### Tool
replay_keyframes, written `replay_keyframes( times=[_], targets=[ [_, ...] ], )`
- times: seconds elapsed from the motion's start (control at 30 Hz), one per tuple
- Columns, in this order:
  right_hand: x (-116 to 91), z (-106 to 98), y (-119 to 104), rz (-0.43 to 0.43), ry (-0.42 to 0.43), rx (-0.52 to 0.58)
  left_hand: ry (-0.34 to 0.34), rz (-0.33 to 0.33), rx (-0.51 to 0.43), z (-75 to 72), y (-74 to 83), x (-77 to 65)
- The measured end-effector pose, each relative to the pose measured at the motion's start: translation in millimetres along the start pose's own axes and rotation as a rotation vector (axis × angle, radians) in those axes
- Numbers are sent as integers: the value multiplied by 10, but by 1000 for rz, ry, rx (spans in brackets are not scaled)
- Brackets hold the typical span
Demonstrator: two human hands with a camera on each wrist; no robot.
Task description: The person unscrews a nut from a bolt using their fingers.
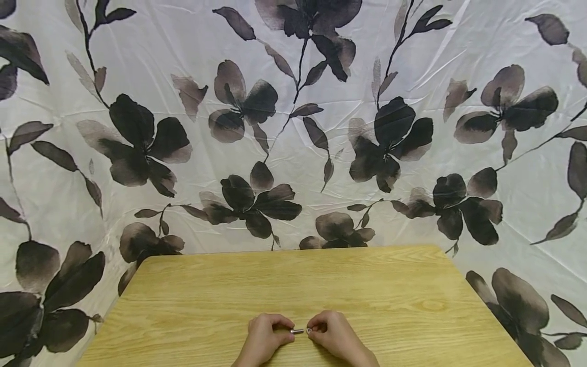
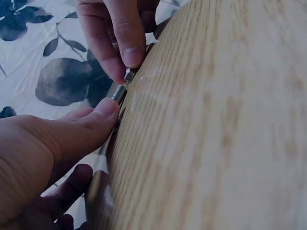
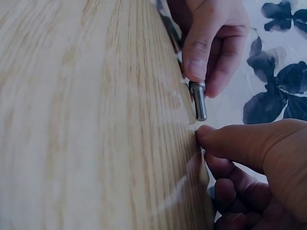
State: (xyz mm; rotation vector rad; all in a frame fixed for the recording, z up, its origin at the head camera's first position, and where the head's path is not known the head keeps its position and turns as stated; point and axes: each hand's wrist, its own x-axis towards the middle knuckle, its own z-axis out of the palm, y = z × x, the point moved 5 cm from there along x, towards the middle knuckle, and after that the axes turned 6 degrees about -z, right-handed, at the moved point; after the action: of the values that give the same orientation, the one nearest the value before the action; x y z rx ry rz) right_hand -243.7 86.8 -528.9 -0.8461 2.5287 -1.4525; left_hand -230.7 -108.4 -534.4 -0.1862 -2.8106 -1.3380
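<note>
Between thumb and fingers, my left hand (image 1: 266, 336) pinches a silver bolt (image 1: 298, 331) by its head end. The bolt's threaded shank (image 3: 200, 106) points toward the other hand, and its head is mostly hidden by the fingertips. A small metal nut (image 1: 309, 331) is pinched in the thumb and fingertips of my right hand (image 1: 338, 334). In the left wrist view the nut (image 2: 128, 75) sits close in front of the bolt's tip (image 2: 120, 92), nearly in line with it. The right wrist view hides the nut behind the right thumb (image 3: 225, 141).
Both hands are over the near part of a light wood-grain table (image 1: 293, 285) with rounded far corners. Behind and beside it hangs white cloth (image 1: 321, 168) printed with dark flowers.
</note>
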Motion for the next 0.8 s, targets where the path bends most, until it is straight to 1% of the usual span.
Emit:
replay_keyframes(
  times=[0.07,0.23,0.43,0.7,0.8],
  targets=[
    [-6,2,9,6,-4,2,-8,7,3,7,6,-2],
    [-4,-3,35,9,-17,14,-12,-15,-2,22,10,0],
    [-12,-28,50,26,-50,35,-43,-29,-12,36,22,2],
    [5,-47,43,44,-69,39,-35,-24,-11,11,27,3],
    [25,-33,35,36,-82,32,-27,-30,-2,-9,9,5]
  ],
)
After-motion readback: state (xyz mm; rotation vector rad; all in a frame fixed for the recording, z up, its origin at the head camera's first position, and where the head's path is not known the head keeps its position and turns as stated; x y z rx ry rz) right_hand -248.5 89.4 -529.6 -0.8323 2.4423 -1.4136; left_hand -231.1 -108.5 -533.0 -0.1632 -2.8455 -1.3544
